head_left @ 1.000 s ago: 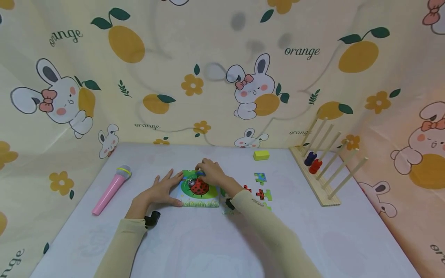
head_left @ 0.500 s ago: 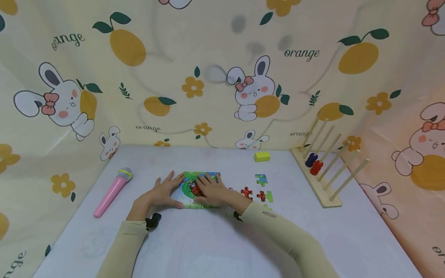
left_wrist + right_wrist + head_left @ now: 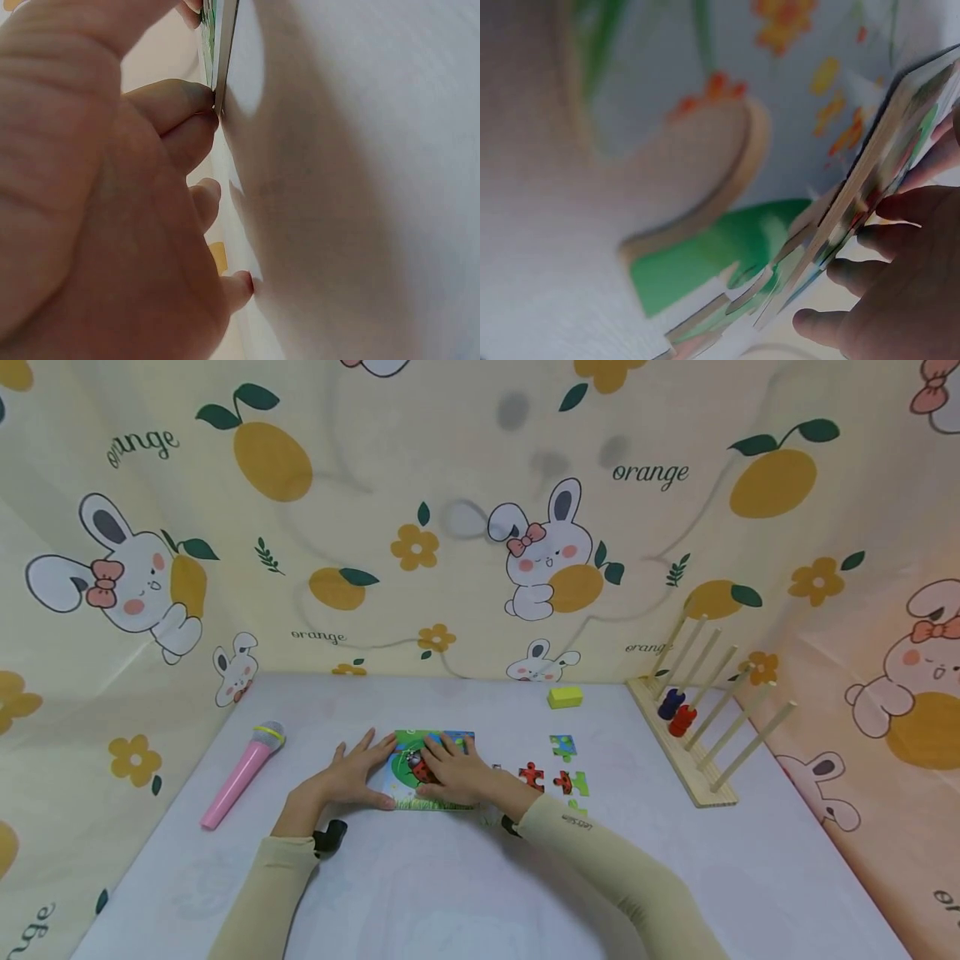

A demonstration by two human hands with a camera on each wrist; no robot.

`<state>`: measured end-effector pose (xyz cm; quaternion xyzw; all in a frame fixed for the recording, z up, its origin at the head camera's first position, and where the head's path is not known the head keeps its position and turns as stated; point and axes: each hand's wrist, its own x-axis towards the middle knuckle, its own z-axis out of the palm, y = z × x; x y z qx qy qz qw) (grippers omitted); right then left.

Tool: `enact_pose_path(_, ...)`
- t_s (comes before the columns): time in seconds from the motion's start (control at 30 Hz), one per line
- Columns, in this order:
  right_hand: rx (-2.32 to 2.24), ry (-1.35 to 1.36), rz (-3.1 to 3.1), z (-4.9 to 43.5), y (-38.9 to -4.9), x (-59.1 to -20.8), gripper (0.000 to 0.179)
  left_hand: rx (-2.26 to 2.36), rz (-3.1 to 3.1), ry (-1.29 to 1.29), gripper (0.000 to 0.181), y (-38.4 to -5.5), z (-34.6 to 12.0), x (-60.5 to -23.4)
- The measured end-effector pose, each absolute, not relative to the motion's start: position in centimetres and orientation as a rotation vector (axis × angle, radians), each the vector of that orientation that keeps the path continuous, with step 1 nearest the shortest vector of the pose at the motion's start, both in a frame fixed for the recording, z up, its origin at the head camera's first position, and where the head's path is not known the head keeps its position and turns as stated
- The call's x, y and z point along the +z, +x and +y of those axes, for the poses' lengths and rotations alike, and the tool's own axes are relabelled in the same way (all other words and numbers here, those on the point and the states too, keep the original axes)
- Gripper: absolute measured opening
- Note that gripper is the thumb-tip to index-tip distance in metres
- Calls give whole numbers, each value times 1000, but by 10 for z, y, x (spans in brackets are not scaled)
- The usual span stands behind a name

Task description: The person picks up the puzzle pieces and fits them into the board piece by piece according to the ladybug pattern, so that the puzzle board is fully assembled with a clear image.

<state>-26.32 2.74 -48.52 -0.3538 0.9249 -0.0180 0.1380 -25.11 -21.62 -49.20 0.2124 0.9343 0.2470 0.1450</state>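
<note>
A jigsaw puzzle board point(image 3: 408, 795) with a ladybug picture lies mid-table. My left hand point(image 3: 347, 778) rests beside it, fingers spread; fingertips and thumb meet its left edge. In the left wrist view, fingertips of the left hand point(image 3: 161, 172) reach the board's thin edge point(image 3: 224, 56). Across the right half of the picture my right hand point(image 3: 456, 770) lies flat, palm down, hiding that part. From the right wrist view, the fingers of the right hand point(image 3: 900, 262) press on the board's face, and a loose puzzle piece point(image 3: 705, 255) with green lies close by.
Several loose pieces lie right of the board, among them a red piece point(image 3: 532, 776) and a blue piece point(image 3: 563, 746). A yellow block point(image 3: 565, 697) sits at the back. A wooden peg stand point(image 3: 693, 760) with beads is at right, a pink toy microphone point(image 3: 243, 774) at left.
My right hand has gone from curled fingers at the board's upper part to lying flat over its right half, uncovering a red piece. The left hand has stayed at the left edge.
</note>
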Motion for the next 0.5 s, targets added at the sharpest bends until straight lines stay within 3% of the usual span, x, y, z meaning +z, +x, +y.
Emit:
enact_pose_path(0.3, -192, -1033, 2628, 32, -268, -481, 76, 704, 2688, 616, 114, -253, -218, -495)
enact_pose_path(0.5, -445, -1017, 2659, 63, -284, -467, 65, 697, 2682, 599, 114, -253, -216, -493)
